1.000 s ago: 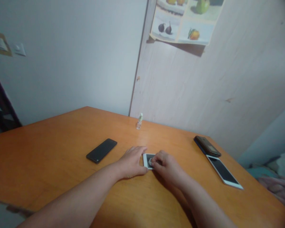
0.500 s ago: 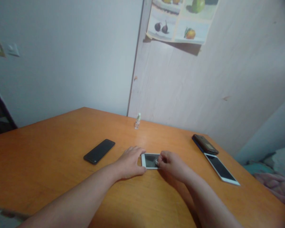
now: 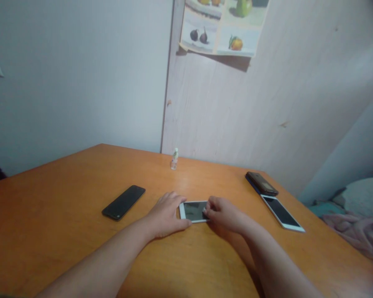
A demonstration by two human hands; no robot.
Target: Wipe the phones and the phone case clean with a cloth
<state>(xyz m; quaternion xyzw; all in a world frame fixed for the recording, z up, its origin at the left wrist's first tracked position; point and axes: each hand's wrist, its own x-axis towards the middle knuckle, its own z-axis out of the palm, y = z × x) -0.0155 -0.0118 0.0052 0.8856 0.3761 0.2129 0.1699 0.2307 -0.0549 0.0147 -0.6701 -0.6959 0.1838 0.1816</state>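
Note:
A white-framed smartphone (image 3: 193, 212) with a dark screen lies face up on the wooden table. My left hand (image 3: 168, 215) grips its left end, thumb on the near edge and fingers on the far edge. Over the right part of the screen, my right hand (image 3: 222, 212) is closed in a pinch. A small whitish bit shows at its fingertips, too small to name. Left of my hands a black smartphone (image 3: 124, 202) rests on the tabletop.
A small clear bottle (image 3: 174, 159) stands near the table's back edge. Towards the right edge lie a dark brown wallet-like case (image 3: 262, 183) and another white smartphone (image 3: 282, 213). A fruit poster (image 3: 222, 31) hangs behind; bedding (image 3: 357, 227) is beyond the table at right.
The view has swung slightly to the right, so the things appear further left. Both hands keep their places at the white smartphone, with the right fingers still over its screen.

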